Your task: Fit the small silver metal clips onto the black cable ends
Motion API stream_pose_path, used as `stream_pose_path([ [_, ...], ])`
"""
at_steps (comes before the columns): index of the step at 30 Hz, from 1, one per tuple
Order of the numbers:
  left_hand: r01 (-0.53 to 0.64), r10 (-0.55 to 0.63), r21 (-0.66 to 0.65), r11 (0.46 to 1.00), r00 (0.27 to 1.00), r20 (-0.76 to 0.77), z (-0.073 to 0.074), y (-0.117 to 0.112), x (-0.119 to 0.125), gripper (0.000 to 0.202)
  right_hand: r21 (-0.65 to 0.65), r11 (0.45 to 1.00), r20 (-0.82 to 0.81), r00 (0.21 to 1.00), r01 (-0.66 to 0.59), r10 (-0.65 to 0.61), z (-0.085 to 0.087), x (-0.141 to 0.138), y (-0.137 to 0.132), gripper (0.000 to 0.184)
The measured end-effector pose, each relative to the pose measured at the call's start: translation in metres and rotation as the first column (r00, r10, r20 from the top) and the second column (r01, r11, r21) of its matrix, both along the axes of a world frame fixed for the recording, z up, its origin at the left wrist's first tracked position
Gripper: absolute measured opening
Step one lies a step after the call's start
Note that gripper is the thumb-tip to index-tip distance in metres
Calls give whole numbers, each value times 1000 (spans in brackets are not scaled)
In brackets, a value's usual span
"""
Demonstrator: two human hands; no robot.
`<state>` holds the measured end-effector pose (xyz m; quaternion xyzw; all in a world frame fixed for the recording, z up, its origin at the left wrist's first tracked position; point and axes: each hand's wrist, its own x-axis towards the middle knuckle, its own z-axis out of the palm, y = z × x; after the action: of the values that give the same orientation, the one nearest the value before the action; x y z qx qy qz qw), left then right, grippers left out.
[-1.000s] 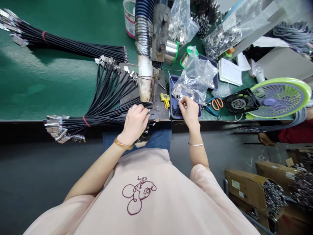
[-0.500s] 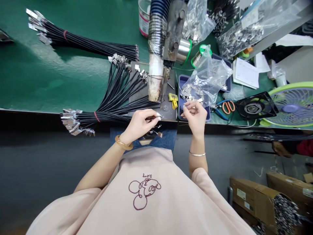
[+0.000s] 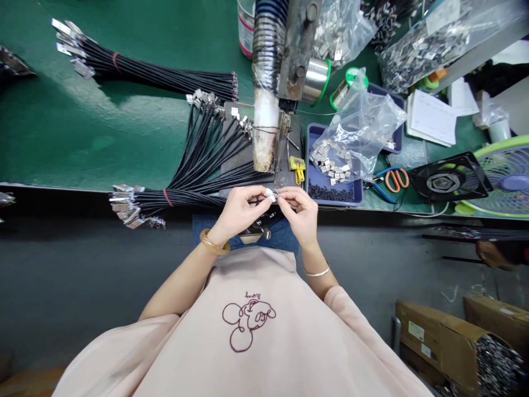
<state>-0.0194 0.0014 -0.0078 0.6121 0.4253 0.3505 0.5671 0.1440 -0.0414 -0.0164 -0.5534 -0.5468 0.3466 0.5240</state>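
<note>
My left hand (image 3: 247,208) is closed in a pinch, with white coverings on its fingertips, on what looks like the end of a thin cable. My right hand (image 3: 301,214) meets it fingertip to fingertip, pinching something too small to make out. The contact point is mostly hidden by the fingers. A banded bundle of black cables (image 3: 185,198) with metal plugs runs behind my left hand. More loose black cables (image 3: 194,143) fan out behind it. Below my hands, a metal plug (image 3: 266,234) hangs over my lap.
A soldering fume hose (image 3: 266,99) comes down just beyond my hands. At right stands a purple tray (image 3: 360,193) with metal connectors (image 3: 330,160) and small black pieces (image 3: 330,192). Nearby are a yellow clip (image 3: 298,170), orange-handled pliers (image 3: 397,180) and a black fan (image 3: 448,177).
My right hand has moved left from the purple tray to my left hand, uncovering the small black pieces. My left hand keeps its pinch. The view has shifted slightly.
</note>
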Motion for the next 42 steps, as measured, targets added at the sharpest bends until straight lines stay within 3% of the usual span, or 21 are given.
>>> stream_pose_path([
  [9, 36, -33, 58, 998, 998, -45, 0, 0, -2, 18, -7, 1000, 10, 1000, 21, -21, -2, -6, -3, 8],
  [15, 14, -14, 67, 998, 1000, 4, 1, -1, -2, 18, 224, 969, 244, 956, 105, -160, -3, -12, -8, 7],
  [20, -37, 37, -9, 999, 996, 81, 1, -1, 0, 22, 337, 936, 233, 954, 101, -187, 2, -7, -12, 13],
  [27, -38, 40, -35, 999, 996, 77, 3, 1, 3, 16, 133, 984, 76, 989, 117, -128, 3, -8, -15, 11],
  [31, -54, 59, -43, 998, 992, 110, 1, 2, 4, 15, 223, 966, 200, 964, 130, -176, -3, -6, -12, 6],
  [42, -129, 131, -27, 991, 986, 105, 2, 4, 8, 17, 459, 888, 451, 870, -34, -200, -7, -5, 0, 13],
])
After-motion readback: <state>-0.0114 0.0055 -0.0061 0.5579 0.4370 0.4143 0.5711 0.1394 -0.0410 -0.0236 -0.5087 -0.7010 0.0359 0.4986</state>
